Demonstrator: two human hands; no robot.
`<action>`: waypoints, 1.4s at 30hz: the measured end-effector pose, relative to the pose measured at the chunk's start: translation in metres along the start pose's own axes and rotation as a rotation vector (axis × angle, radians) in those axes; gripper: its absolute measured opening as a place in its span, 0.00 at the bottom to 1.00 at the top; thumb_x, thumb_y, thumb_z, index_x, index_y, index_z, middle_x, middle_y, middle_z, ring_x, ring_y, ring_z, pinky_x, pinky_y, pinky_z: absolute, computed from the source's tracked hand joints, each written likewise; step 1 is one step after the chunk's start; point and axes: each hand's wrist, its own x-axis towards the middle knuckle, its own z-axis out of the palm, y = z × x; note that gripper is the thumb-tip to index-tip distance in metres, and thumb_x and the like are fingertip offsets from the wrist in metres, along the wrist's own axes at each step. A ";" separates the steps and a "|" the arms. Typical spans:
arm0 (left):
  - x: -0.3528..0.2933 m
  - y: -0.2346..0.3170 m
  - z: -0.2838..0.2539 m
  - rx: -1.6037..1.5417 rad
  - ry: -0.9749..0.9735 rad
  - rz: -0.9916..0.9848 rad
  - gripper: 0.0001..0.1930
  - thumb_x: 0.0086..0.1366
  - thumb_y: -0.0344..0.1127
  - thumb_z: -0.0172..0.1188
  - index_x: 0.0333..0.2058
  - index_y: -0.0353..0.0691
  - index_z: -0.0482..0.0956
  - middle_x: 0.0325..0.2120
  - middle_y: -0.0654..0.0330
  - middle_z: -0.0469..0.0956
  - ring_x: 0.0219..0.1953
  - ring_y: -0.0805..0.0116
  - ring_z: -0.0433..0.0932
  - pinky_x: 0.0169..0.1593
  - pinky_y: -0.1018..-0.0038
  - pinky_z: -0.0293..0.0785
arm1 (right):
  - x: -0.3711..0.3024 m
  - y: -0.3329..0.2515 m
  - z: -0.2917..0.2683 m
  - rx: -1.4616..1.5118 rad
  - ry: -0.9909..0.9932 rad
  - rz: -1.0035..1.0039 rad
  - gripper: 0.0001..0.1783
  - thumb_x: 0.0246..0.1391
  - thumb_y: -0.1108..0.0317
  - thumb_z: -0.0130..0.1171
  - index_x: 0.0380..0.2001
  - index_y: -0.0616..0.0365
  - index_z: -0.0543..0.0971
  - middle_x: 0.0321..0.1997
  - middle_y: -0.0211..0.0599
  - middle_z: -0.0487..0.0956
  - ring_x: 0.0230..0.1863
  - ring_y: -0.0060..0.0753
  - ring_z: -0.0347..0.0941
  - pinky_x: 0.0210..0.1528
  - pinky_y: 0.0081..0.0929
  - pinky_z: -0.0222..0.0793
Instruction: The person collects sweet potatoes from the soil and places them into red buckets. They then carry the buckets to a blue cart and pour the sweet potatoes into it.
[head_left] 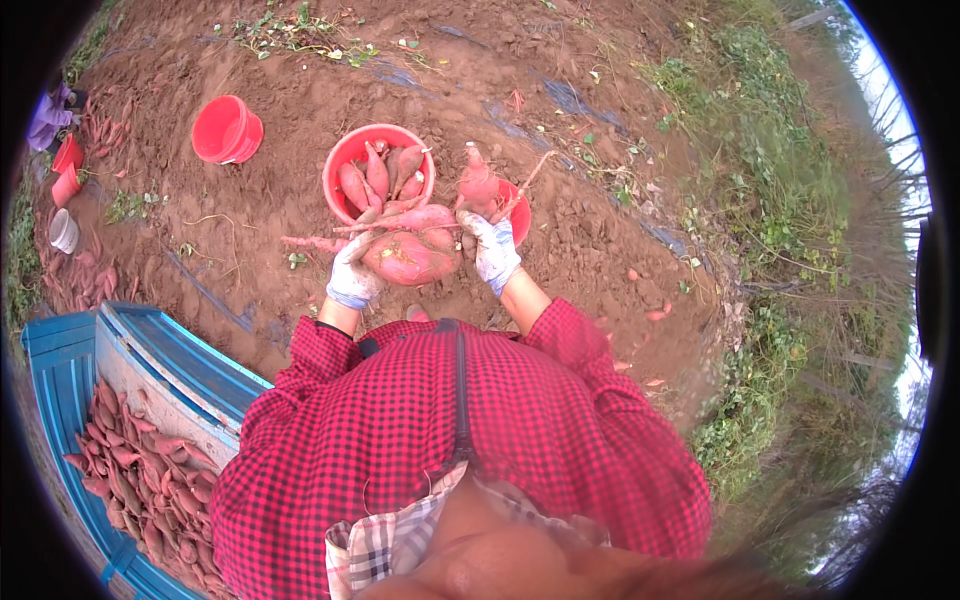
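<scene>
Between my two gloved hands is a cluster of large sweet potatoes (410, 258), red-skinned, with long thin root ends sticking out to both sides. My left hand (354, 277) grips the cluster from the left, fingers partly hidden behind it. On the right side my right hand (492, 250) is closed around the cluster's other end, where an upright sweet potato (477, 184) rises beside a long root. Just beyond, a red bucket (329, 181) holds several sweet potatoes (376, 172). Another red bucket (519, 214) shows partly behind my right hand.
An upright red bucket (227, 130) stands further left on bare soil. At lower left, a blue cart bed (60, 430) holds a heap of sweet potatoes (150, 480). A person in purple (47, 122) is at the far left near more buckets. Green vines (780, 200) line the right.
</scene>
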 end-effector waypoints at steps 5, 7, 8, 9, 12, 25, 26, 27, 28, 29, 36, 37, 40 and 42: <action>0.001 0.025 0.000 0.486 -0.184 -0.031 0.29 0.54 0.31 0.58 0.56 0.36 0.66 0.52 0.55 0.71 0.57 0.60 0.67 0.61 0.63 0.61 | 0.000 0.012 -0.036 -0.292 0.116 -0.066 0.19 0.47 0.79 0.61 0.45 0.58 0.75 0.39 0.27 0.77 0.40 0.22 0.73 0.40 0.20 0.71; 0.007 0.028 0.002 0.479 -0.144 -0.091 0.29 0.54 0.31 0.58 0.56 0.36 0.66 0.53 0.55 0.70 0.57 0.61 0.67 0.61 0.64 0.62 | -0.007 0.019 -0.044 -0.267 0.133 0.021 0.20 0.46 0.79 0.61 0.45 0.58 0.75 0.40 0.28 0.77 0.41 0.21 0.72 0.41 0.20 0.70; 0.011 0.028 0.004 0.491 -0.120 -0.112 0.29 0.54 0.31 0.58 0.56 0.36 0.66 0.53 0.56 0.70 0.57 0.61 0.67 0.61 0.65 0.62 | -0.010 0.021 -0.046 -0.257 0.176 0.088 0.20 0.46 0.80 0.61 0.45 0.58 0.75 0.40 0.28 0.77 0.41 0.20 0.72 0.41 0.20 0.70; 0.016 0.028 0.006 0.494 -0.166 -0.102 0.29 0.54 0.31 0.58 0.56 0.36 0.66 0.53 0.56 0.69 0.57 0.62 0.66 0.61 0.65 0.62 | -0.013 0.021 -0.047 -0.236 0.203 0.118 0.16 0.47 0.77 0.62 0.42 0.56 0.76 0.34 0.26 0.77 0.32 0.19 0.72 0.33 0.19 0.70; 0.029 0.028 0.020 0.583 -0.261 -0.118 0.28 0.54 0.32 0.59 0.56 0.36 0.67 0.54 0.57 0.69 0.57 0.63 0.67 0.61 0.66 0.62 | -0.015 0.015 -0.050 -0.160 0.387 0.198 0.10 0.46 0.75 0.62 0.34 0.53 0.78 0.24 0.22 0.76 0.19 0.16 0.67 0.18 0.16 0.59; 0.052 0.039 0.014 0.638 -0.236 -0.140 0.26 0.54 0.29 0.59 0.54 0.36 0.68 0.52 0.58 0.71 0.54 0.65 0.69 0.59 0.68 0.65 | -0.035 -0.028 -0.137 -0.015 0.702 -0.107 0.09 0.43 0.73 0.60 0.30 0.51 0.74 0.23 0.21 0.72 0.20 0.16 0.64 0.21 0.17 0.58; 0.054 0.043 -0.002 0.656 -0.202 -0.112 0.26 0.54 0.27 0.58 0.54 0.36 0.68 0.53 0.57 0.70 0.55 0.65 0.68 0.59 0.68 0.65 | -0.038 -0.038 -0.156 -0.106 0.885 -0.180 0.09 0.43 0.73 0.61 0.30 0.50 0.74 0.23 0.20 0.71 0.20 0.16 0.62 0.22 0.17 0.57; 0.059 0.048 -0.018 0.874 -0.159 0.002 0.27 0.55 0.28 0.59 0.55 0.36 0.67 0.52 0.59 0.70 0.55 0.65 0.68 0.58 0.68 0.65 | -0.049 -0.049 -0.178 -0.162 0.953 -0.217 0.09 0.44 0.72 0.61 0.31 0.51 0.74 0.23 0.19 0.71 0.20 0.15 0.61 0.22 0.17 0.56; 0.066 0.051 -0.033 0.899 -0.129 0.025 0.27 0.55 0.28 0.59 0.55 0.36 0.67 0.52 0.59 0.70 0.55 0.65 0.68 0.58 0.69 0.65 | -0.059 -0.056 -0.200 -0.164 0.963 -0.220 0.09 0.46 0.73 0.60 0.33 0.52 0.75 0.23 0.18 0.70 0.20 0.14 0.61 0.22 0.17 0.57; 0.077 0.053 -0.045 0.922 -0.097 0.047 0.26 0.55 0.27 0.59 0.55 0.37 0.67 0.53 0.59 0.70 0.55 0.65 0.68 0.59 0.69 0.65 | -0.075 -0.057 -0.219 -0.217 0.987 -0.220 0.11 0.48 0.74 0.58 0.37 0.55 0.76 0.28 0.21 0.74 0.26 0.16 0.66 0.29 0.19 0.62; 0.118 0.046 -0.047 2.498 0.083 0.298 0.40 0.51 0.41 0.66 0.62 0.46 0.57 0.59 0.54 0.63 0.63 0.54 0.59 0.63 0.66 0.57 | -0.084 -0.007 -0.230 -0.379 0.821 -0.188 0.12 0.47 0.73 0.61 0.38 0.55 0.76 0.29 0.20 0.74 0.29 0.17 0.65 0.33 0.18 0.61; 0.116 0.042 -0.040 2.457 0.144 0.086 0.43 0.49 0.42 0.67 0.63 0.47 0.56 0.59 0.53 0.63 0.63 0.52 0.59 0.63 0.65 0.57 | -0.078 -0.001 -0.218 -0.456 0.813 -0.128 0.09 0.47 0.72 0.61 0.34 0.53 0.76 0.26 0.19 0.73 0.26 0.16 0.65 0.28 0.18 0.60; 0.115 0.025 -0.015 2.146 0.197 -0.208 0.44 0.50 0.42 0.68 0.64 0.47 0.54 0.57 0.49 0.64 0.61 0.52 0.62 0.62 0.65 0.58 | -0.067 0.004 -0.178 -0.429 0.591 0.159 0.11 0.46 0.72 0.63 0.33 0.56 0.73 0.28 0.21 0.72 0.27 0.16 0.63 0.28 0.17 0.60; 0.099 -0.007 -0.002 1.209 0.009 -0.198 0.39 0.55 0.37 0.64 0.63 0.43 0.55 0.55 0.51 0.66 0.58 0.57 0.65 0.61 0.66 0.61 | -0.061 0.012 -0.149 -0.435 0.457 0.234 0.15 0.46 0.69 0.65 0.38 0.58 0.74 0.29 0.23 0.73 0.27 0.16 0.64 0.29 0.16 0.61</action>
